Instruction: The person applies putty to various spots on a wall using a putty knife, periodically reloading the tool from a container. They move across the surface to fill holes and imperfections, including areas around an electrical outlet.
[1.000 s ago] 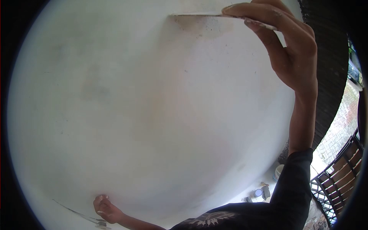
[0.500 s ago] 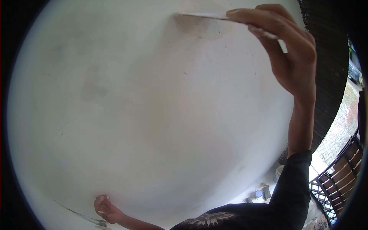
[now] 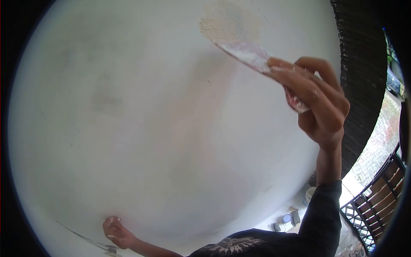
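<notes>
A pale wall (image 3: 171, 128) fills most of the view, with a rough beige patch (image 3: 229, 26) near its top. My right hand (image 3: 319, 92) is closed on a flat scraper (image 3: 246, 55), whose blade carries white paste. The blade's far edge lies at the lower side of the beige patch. White smears mark the fingers. At the lower left, my left hand (image 3: 117, 232) is curled close to the wall; what it holds, if anything, is too small to make out. A dark, thin mark (image 3: 85, 238) runs on the wall beside it.
A dark ribbed strip (image 3: 364, 81) borders the wall on the right. Low on the right are a white bucket (image 3: 309, 195), a small blue-topped container (image 3: 286, 219) and a slatted brown structure with black bars (image 3: 381, 197). Paving shows beyond.
My right hand has moved down with the scraper, whose blade has tilted and shows its paste-covered face. More of the beige patch is exposed. My left hand has hardly moved.
</notes>
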A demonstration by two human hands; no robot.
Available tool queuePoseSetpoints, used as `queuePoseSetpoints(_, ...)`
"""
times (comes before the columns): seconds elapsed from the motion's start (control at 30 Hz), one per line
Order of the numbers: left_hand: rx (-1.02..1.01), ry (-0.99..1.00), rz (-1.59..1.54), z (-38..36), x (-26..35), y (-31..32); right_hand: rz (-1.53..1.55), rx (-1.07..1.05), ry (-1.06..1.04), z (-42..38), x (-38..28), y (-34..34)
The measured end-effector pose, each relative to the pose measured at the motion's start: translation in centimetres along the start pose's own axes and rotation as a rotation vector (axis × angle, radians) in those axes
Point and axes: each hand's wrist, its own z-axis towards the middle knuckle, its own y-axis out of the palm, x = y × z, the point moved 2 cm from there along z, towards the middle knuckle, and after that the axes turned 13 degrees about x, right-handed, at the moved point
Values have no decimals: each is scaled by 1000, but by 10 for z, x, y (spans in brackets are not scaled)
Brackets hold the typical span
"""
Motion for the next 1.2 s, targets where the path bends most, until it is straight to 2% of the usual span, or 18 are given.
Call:
queuePoseSetpoints(0.03, 6, 8, 8, 2, -1, -1, 7, 63, -18, 10, 7, 0)
queuePoseSetpoints(0.1, 8, 15, 14, 2, -2, -3, -44, 60, -25, 19, 23, 7)
queuePoseSetpoints(0.17, 30, 1, 31, 2, -3, -5, -128, 184, -104, 20, 35, 22)
queuePoseSetpoints(0.3, 63, -19, 17, 4, -5, -5, -150, 61, -14, -27, 9, 60)
queuePoseSetpoints(0.43, 83, 3, 12, 5, -1, 1, -118, 30, 26, -39, -10, 48)
queuePoseSetpoints(0.57, 91, -10, 38, 7, 1, 2, -160, 210, 24, -2, 5, 24)
queuePoseSetpoints(0.67, 110, -29, 6, 4, -2, -2, -190, 254, -24, 1, 18, 39)
queuePoseSetpoints(0.77, 39, -15, -7, 5, -4, -7, -95, 88, 18, -21, 3, 56)
queuePoseSetpoints(0.87, 92, -34, 6, 5, 0, -2, -80, 25, 56, -35, -16, 48)
queuePoseSetpoints(0.97, 71, -31, -11, 7, 0, -3, -26, 128, 129, -19, -9, 23)
queuePoseSetpoints(1.03, 67, -38, -8, 8, -4, -7, -71, 192, 87, 3, 7, 10)
queuePoseSetpoints(1.1, 63, -46, -4, 9, -8, -11, -34, 270, 188, 15, 27, 4)
queuePoseSetpoints(1.17, -18, 12, -49, 12, -9, -10, 93, 376, 465, 16, 64, -3)
queuePoseSetpoints(1.2, -20, 11, -51, 12, -9, -11, 90, 375, 465, 17, 95, -7)
